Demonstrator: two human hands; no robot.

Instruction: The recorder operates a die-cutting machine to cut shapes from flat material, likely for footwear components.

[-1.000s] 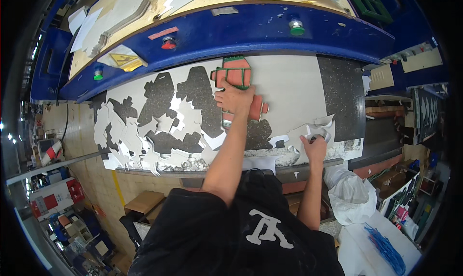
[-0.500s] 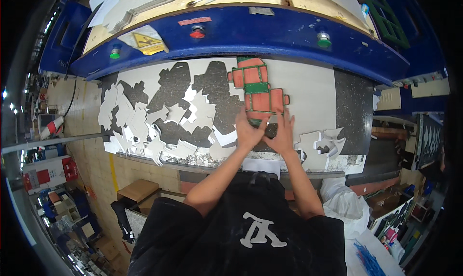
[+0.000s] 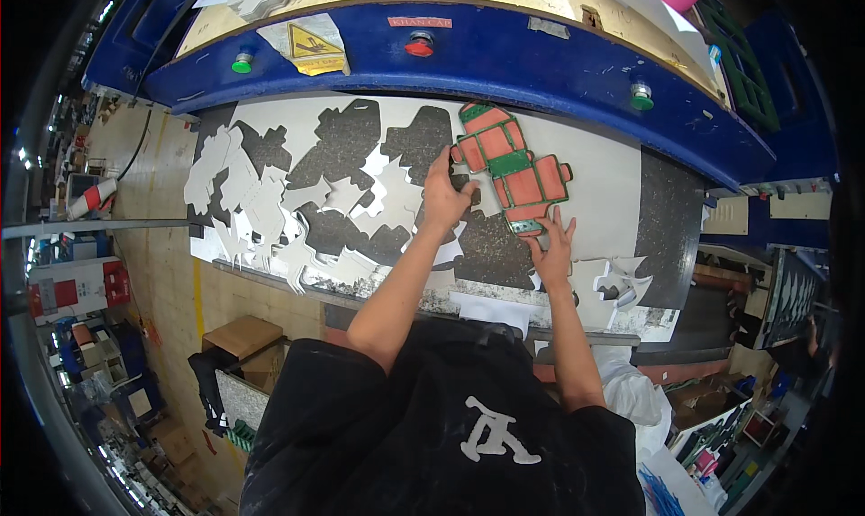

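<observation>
A steel-rule cutting die point(image 3: 509, 162) with red-orange pads and green edging lies tilted on a large pale grey board point(image 3: 604, 173), its top end leaning left. My left hand point(image 3: 446, 196) is at the die's left side, fingertips against a small side flap and thumb spread to the right. At the die's lower end, my right hand point(image 3: 553, 253) touches the edge with its fingers apart. Left of the die, dark cut-out gaps point(image 3: 347, 142) show through the board. Loose grey cut scraps point(image 3: 261, 200) lie heaped over that side.
A blue machine beam point(image 3: 505, 61) runs across behind the board, with a red button point(image 3: 419, 45) and green buttons point(image 3: 641, 97). More scraps point(image 3: 622, 282) lie at the board's right front. A white plastic bag point(image 3: 631, 381) hangs near my right elbow.
The die has turned, its lower end now further right. My left hand has moved up to its left side; my right hand stays at its lower end. The head view has shifted.
</observation>
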